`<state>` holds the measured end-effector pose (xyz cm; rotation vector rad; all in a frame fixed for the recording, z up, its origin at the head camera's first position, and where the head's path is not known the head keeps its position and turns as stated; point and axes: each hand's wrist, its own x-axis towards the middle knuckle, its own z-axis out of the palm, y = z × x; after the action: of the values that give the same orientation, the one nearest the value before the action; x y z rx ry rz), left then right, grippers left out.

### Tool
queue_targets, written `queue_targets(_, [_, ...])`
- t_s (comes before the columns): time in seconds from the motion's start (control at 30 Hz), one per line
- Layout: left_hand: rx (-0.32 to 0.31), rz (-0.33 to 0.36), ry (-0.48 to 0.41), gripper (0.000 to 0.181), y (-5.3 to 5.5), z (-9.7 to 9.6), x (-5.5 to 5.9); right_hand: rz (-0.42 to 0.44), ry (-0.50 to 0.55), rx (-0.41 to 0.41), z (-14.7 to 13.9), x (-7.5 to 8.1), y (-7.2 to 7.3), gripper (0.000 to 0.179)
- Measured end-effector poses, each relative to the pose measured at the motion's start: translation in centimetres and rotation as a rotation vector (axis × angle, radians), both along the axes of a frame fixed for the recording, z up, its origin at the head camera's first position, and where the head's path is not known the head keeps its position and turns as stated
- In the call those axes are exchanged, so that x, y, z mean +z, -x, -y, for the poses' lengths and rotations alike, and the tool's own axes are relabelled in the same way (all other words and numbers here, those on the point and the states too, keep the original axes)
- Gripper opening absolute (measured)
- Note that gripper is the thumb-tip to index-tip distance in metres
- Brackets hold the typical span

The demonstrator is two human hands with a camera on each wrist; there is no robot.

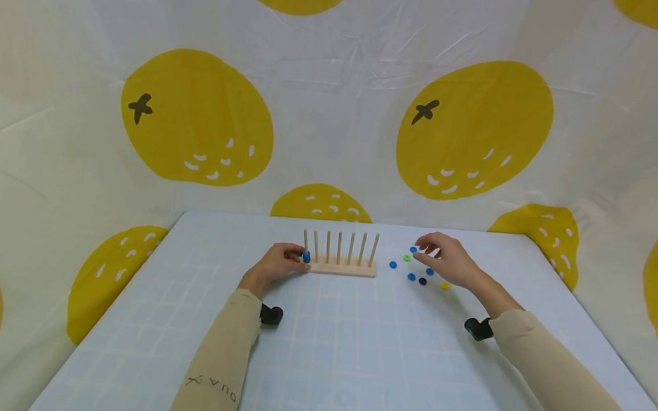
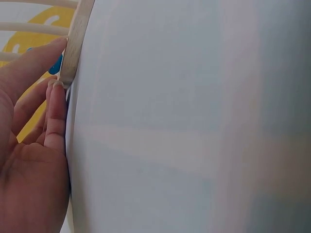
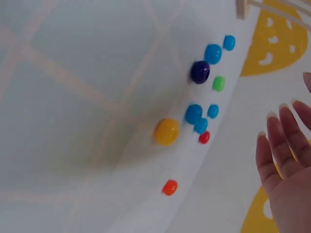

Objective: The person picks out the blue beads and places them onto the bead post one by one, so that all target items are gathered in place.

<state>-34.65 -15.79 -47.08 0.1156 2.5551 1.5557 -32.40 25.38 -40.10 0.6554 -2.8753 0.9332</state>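
Observation:
A wooden peg rack (image 1: 340,269) with a row of several upright pegs stands toward the back of the table. Blue beads (image 1: 306,257) sit low on its leftmost peg. At that end, my left hand (image 1: 276,262) grips the base (image 2: 73,53) between thumb and fingers. My right hand (image 1: 450,260) hovers over scattered beads, its fingers loosely bent and nothing visible in them. Below and around it lie a yellow bead (image 3: 167,132), a dark purple bead (image 3: 200,72), a green bead (image 3: 218,83) and several blue ones (image 3: 193,114).
A red bead (image 3: 204,137) and an orange bead (image 3: 169,188) also lie on the table in the right wrist view. The pale checked tabletop (image 1: 347,353) ends at a curtain (image 1: 335,123) printed with yellow fruit. Each wrist carries a black camera mount (image 1: 271,315).

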Motion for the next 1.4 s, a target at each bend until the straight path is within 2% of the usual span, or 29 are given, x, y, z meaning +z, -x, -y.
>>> queue_targets(0.3, [-0.003,-0.001,0.003,0.047,-0.2,-0.1,0.2,0.113,-0.088,-0.034,-3.4,-2.3,0.8,0.036])
queue_targets(0.5, [0.002,-0.004,0.013,0.046,-0.4,-0.1,0.3,0.231,-0.099,-0.064,-3.9,-2.6,1.2,0.037])
queue_targets(0.67, [-0.002,-0.005,0.011,0.047,-0.4,-0.2,0.3,0.292,-0.091,-0.076,-3.9,-3.1,1.5,0.033])
queue_targets(0.83, [0.000,-0.006,0.021,0.048,-0.4,-0.2,0.3,0.284,-0.078,-0.062,-4.0,-3.6,1.8,0.029])
queue_targets(1.07, [0.000,0.000,0.031,0.048,-0.4,-0.2,0.2,0.300,-0.074,-0.083,-3.9,-4.0,2.0,0.025])
queue_targets(1.4, [-0.003,-0.001,0.015,0.049,-0.5,-0.2,0.4,0.286,-0.126,-0.104,-3.9,-3.9,2.3,0.021])
